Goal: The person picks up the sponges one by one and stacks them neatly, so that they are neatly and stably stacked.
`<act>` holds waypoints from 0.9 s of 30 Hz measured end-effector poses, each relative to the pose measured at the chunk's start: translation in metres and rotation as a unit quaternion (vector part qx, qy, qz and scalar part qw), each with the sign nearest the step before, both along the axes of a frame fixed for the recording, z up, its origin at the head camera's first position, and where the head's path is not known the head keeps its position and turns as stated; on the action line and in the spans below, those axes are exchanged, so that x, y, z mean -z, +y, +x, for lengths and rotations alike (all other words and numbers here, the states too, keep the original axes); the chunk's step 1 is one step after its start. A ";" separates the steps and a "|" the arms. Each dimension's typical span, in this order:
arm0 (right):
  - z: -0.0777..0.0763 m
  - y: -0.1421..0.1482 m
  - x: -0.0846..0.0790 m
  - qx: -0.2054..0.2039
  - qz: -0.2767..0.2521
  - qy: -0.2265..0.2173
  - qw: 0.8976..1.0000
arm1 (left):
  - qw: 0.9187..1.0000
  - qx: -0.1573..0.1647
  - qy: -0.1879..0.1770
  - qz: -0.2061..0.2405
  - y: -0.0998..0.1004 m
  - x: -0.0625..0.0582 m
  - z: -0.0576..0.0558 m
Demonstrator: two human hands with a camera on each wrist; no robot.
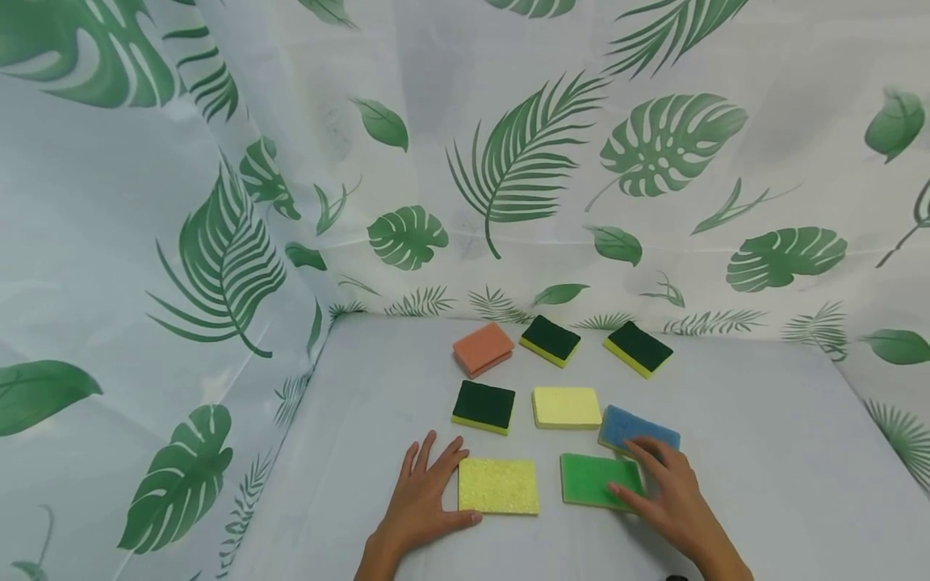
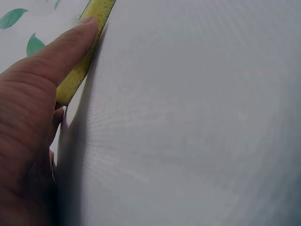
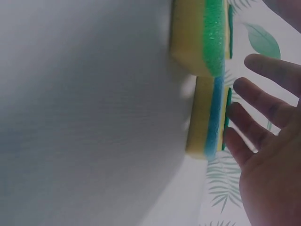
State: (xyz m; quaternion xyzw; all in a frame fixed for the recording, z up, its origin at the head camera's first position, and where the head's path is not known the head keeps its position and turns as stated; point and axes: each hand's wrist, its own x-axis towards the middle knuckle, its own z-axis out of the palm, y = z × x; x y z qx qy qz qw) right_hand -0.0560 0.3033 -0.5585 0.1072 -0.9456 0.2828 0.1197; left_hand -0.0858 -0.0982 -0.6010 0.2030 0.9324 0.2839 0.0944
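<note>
A thin yellow sponge (image 1: 498, 486) lies flat near the front of the white table. My left hand (image 1: 421, 500) is at its left end, fingers spread, index fingertip by the far left corner. Along the near edge, the thumb (image 2: 77, 42) touches the sponge's side in the left wrist view. To the right lies a green-topped sponge (image 1: 592, 479) with a yellow underside. Above its right end hovers my right hand (image 1: 672, 492), loosely spread and holding nothing. Its fingers overlap a blue-topped sponge (image 1: 639, 428) in the head view; the right wrist view shows them apart from both sponges.
Behind are a pale yellow sponge (image 1: 567, 407) and a dark green scouring sponge (image 1: 483, 405). Farther back sit an orange sponge (image 1: 483, 349) and two more scouring sponges (image 1: 550, 340). Leaf-printed cloth (image 1: 436, 177) walls the table (image 1: 349, 387) at the back and sides.
</note>
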 end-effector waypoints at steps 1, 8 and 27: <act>0.001 0.000 0.000 0.001 0.003 0.001 1.000 | 1.000 0.000 0.001 0.000 0.000 0.000 0.000; 0.008 0.005 0.004 -0.001 0.025 0.017 1.000 | 1.000 -0.002 0.001 -0.007 0.000 -0.002 -0.002; 0.016 0.011 0.020 0.013 0.058 -0.043 0.997 | 1.000 -0.002 0.010 0.002 0.000 0.001 0.000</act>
